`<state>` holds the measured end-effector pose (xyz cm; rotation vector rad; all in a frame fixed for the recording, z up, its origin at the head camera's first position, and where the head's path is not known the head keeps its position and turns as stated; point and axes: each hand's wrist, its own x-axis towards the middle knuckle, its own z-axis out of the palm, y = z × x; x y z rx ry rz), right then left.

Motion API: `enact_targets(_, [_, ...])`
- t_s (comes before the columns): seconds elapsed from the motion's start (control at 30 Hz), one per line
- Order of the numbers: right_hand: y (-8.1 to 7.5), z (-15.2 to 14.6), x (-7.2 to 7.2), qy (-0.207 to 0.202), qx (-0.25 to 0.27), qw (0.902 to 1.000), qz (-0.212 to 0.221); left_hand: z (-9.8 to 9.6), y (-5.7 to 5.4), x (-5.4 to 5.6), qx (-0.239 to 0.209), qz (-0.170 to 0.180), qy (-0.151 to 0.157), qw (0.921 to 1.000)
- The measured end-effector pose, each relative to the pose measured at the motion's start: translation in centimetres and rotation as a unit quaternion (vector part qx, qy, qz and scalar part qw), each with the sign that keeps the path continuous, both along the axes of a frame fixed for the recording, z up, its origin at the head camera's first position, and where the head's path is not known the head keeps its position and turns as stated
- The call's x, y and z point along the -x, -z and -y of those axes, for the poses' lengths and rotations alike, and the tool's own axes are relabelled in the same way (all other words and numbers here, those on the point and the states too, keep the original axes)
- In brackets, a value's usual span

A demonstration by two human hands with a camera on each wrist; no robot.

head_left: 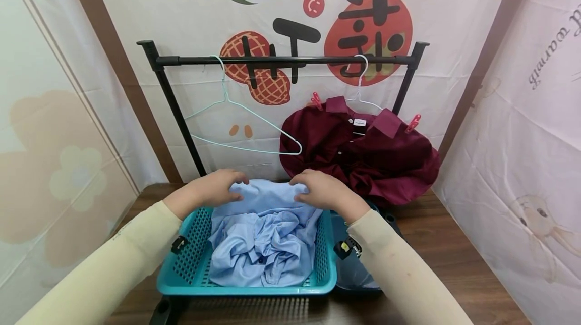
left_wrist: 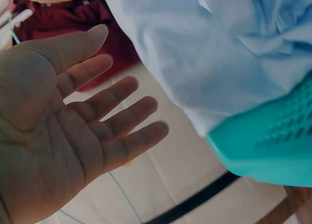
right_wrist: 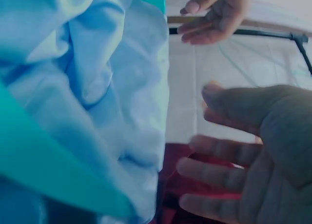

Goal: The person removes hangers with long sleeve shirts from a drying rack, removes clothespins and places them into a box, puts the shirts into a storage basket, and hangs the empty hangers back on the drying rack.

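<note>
A crumpled light blue shirt [head_left: 263,244] lies in a teal plastic basket [head_left: 169,274], its upper part draped toward the basket's far rim. Over the shirt's far left side hovers my left hand [head_left: 218,187], its fingers spread and holding nothing; the left wrist view shows the palm [left_wrist: 44,131] apart from the cloth. On the far right side, my right hand [head_left: 323,188] mirrors it. The right wrist view shows that hand [right_wrist: 258,151] with relaxed, separated fingers beside the shirt's edge, also holding nothing.
Behind the basket stands a black rack [head_left: 290,60]. From its bar hang a bare mint hanger [head_left: 245,149] and, on a white hanger [head_left: 360,80], a maroon shirt [head_left: 363,148] with red clothespins [head_left: 413,123]. A dark blue container [head_left: 356,269] sits right of the basket.
</note>
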<state>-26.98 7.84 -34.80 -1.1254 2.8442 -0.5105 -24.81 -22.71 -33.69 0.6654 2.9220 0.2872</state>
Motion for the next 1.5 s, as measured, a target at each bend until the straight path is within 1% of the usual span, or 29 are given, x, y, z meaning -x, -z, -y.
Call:
enact_targets(0.1, [0.6, -0.6, 0.9, 0.054, 0.026, 0.9981, -0.016, 0.8, 0.7, 1.0, -0.009, -0.009, -0.011, 0.9999])
enact_targets(0.2, [1.4, -1.0, 1.6, 0.097, 0.032, 0.9945, -0.022, 1.5, 1.6, 2.1, -0.013, -0.005, -0.017, 0.9998])
enact_targets(0.3, [2.1, -1.1, 2.4, 0.12, 0.033, 0.9922, -0.003, 2.0, 2.4, 2.9, -0.015, 0.009, -0.017, 0.9997])
enact_targets(0.37, [2.7, -1.2, 2.8, 0.125, 0.037, 0.9913, 0.017, 2.2, 2.7, 3.4, -0.013, 0.015, -0.014, 0.9997])
enact_targets(0.47, [3.4, -1.2, 3.4, 0.124, 0.037, 0.9907, 0.043, 2.3, 3.0, 3.8, -0.004, 0.019, -0.014, 0.9997])
enact_targets(0.53, [3.7, -1.2, 3.8, 0.116, 0.036, 0.9912, 0.053, 2.3, 3.1, 4.0, 0.001, 0.018, -0.014, 0.9997])
enact_targets(0.57, [3.9, -1.2, 3.9, 0.113, 0.035, 0.9915, 0.055, 2.3, 3.1, 4.1, 0.005, 0.016, -0.012, 0.9998])
enact_targets(0.73, [4.1, -1.0, 4.5, 0.086, 0.029, 0.9941, 0.059, 2.4, 3.2, 4.4, 0.004, 0.009, -0.025, 0.9996])
enact_targets(0.8, [4.1, -0.9, 4.6, 0.077, 0.029, 0.9952, 0.053, 2.5, 3.4, 4.5, 0.002, 0.004, -0.027, 0.9996])
enact_targets(0.87, [4.1, -0.9, 4.8, 0.074, 0.034, 0.9961, 0.034, 2.5, 3.5, 4.6, 0.004, -0.005, -0.026, 0.9996])
enact_targets(1.0, [4.0, -0.9, 5.1, 0.084, 0.042, 0.9955, -0.013, 2.6, 3.5, 4.6, -0.004, -0.033, -0.027, 0.9991])
enact_targets(1.03, [3.9, -0.9, 5.1, 0.086, 0.043, 0.9952, -0.016, 2.5, 3.5, 4.6, -0.009, -0.039, -0.033, 0.9987])
enact_targets(1.1, [3.8, -0.8, 5.1, 0.086, 0.043, 0.9954, -0.003, 2.5, 3.4, 4.6, -0.019, -0.048, -0.04, 0.9979])
enact_targets(1.13, [3.7, -0.8, 5.1, 0.083, 0.043, 0.9955, 0.012, 2.5, 3.3, 4.6, -0.023, -0.05, -0.044, 0.9975])
enact_targets(1.23, [3.5, -0.6, 5.0, 0.061, 0.039, 0.9963, 0.047, 2.5, 3.1, 4.5, -0.029, -0.052, -0.055, 0.9967])
enact_targets(1.27, [3.5, -0.6, 5.0, 0.05, 0.039, 0.9968, 0.048, 2.5, 3.1, 4.5, -0.03, -0.052, -0.057, 0.9966])
enact_targets(1.33, [3.4, -0.5, 4.9, 0.035, 0.038, 0.9981, 0.033, 2.5, 2.9, 4.4, -0.038, -0.053, -0.063, 0.9959])
enact_targets(1.4, [3.2, -0.5, 5.0, 0.027, 0.039, 0.9989, 0.004, 2.4, 2.7, 4.3, -0.047, -0.058, -0.065, 0.9951])
enact_targets(1.5, [3.0, -0.5, 4.9, 0.035, 0.042, 0.9981, -0.028, 2.2, 2.3, 4.1, -0.06, -0.067, -0.067, 0.9937])
